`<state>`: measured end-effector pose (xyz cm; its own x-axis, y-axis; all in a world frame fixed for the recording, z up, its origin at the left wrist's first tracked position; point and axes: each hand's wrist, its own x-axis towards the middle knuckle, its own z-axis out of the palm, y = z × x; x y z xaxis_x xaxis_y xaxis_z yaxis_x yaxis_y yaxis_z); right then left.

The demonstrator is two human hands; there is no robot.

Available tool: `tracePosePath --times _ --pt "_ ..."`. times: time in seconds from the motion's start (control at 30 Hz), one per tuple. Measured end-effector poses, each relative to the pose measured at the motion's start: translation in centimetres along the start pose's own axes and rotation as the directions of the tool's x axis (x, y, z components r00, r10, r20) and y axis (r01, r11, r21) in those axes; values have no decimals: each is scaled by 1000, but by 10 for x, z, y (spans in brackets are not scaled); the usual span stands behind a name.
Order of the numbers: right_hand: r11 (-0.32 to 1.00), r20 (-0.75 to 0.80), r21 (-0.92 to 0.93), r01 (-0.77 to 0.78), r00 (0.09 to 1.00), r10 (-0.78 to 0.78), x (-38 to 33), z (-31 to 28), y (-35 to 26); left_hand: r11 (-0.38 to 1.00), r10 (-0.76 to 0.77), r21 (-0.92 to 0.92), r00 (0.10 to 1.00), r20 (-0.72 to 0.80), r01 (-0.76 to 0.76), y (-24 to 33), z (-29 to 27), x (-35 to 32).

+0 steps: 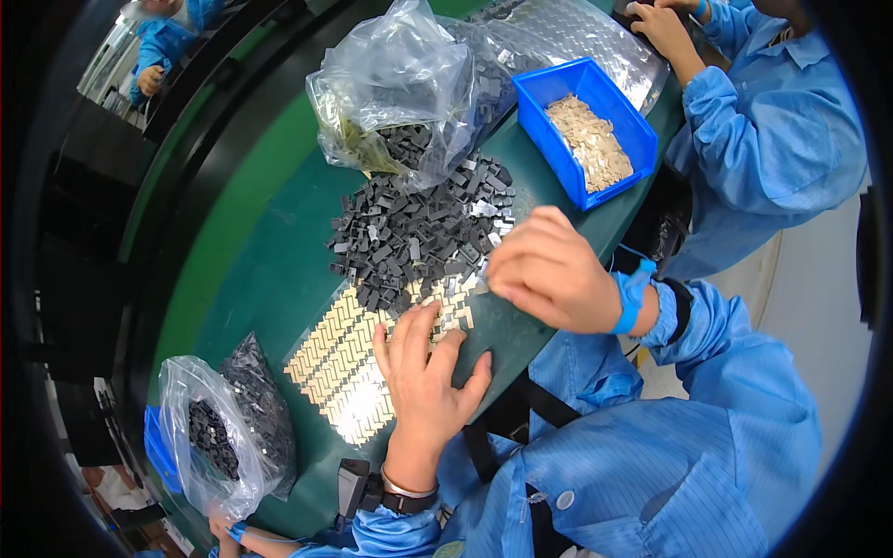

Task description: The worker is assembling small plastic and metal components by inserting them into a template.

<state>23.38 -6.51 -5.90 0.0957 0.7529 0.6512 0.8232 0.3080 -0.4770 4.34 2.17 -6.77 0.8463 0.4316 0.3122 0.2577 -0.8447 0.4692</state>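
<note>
My left hand (423, 381) lies open, its fingers spread over a flat sheet of tan pieces (339, 349) set in slanted rows. My right hand (553, 270) is closed in a pinch beside the right edge of a heap of small dark grey plastic parts (409, 237). Something small and pale seems to be at its fingertips, too small to name. The heap covers the far end of the sheet, and several grey parts lie near my left fingertips. A blue band circles my right wrist.
Beyond the heap stands a clear plastic bag (395, 84) of grey parts. A blue bin (642, 139) of tan pieces sits at right. Bags of dark parts (256, 400) stand at lower left. Co-workers in blue sit at upper right and lower left; another person is at upper left.
</note>
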Motion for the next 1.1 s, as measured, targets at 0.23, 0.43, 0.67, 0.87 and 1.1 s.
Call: tracePosePath --times 0.23,0.43,0.67,0.87,1.1 --pt "967 -82 -118 224 969 -234 -20 -2 -33 970 -21 -242 999 -38 11 24 -19 -7" --pt "931 -283 -199 307 891 -355 -20 16 -55 228 -457 -925 872 175 305 48 -23 -30" --pt "965 -115 215 148 985 -125 -8 11 -54 -118 -523 -952 797 301 282 46 -20 -33" --pt "791 223 587 -172 974 47 -11 10 -52 123 -466 -902 827 315 413 43 -22 -44" --pt "871 141 473 -134 987 76 -12 10 -56 284 -540 -865 815 211 412 53 -27 -39"
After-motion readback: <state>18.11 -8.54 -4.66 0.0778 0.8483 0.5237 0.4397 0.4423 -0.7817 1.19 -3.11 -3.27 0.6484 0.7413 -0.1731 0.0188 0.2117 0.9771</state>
